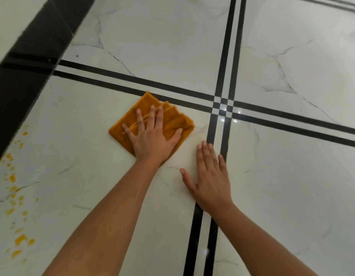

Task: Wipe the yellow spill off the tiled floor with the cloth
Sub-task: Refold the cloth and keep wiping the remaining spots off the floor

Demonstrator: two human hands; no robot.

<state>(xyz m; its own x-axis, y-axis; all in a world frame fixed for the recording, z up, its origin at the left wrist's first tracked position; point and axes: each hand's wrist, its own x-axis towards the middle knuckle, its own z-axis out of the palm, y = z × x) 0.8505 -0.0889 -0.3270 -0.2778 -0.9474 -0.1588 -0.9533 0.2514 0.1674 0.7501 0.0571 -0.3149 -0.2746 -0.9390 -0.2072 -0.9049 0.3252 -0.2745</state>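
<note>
Yellow drops of the spill (15, 196) lie scattered down the far left edge of the white tiled floor (292, 176), close to the dark border strip (23, 76), from about mid-height to near the bottom of my view, and they look untouched. Well to their right, my left hand (152, 138) lies flat on the folded orange cloth (172, 120), fingers (151, 116) spread and pressing it against the tile just below the double black lines (133, 84). Further right, my right hand (210, 180) rests palm-down on bare floor, its fingers loosely together, holding nothing, bracing me beside the crossing stripes. The tile under and around the cloth looks clean, perhaps faintly tinted. I judge the main work is left: the cloth must travel left to reach the drops.
</note>
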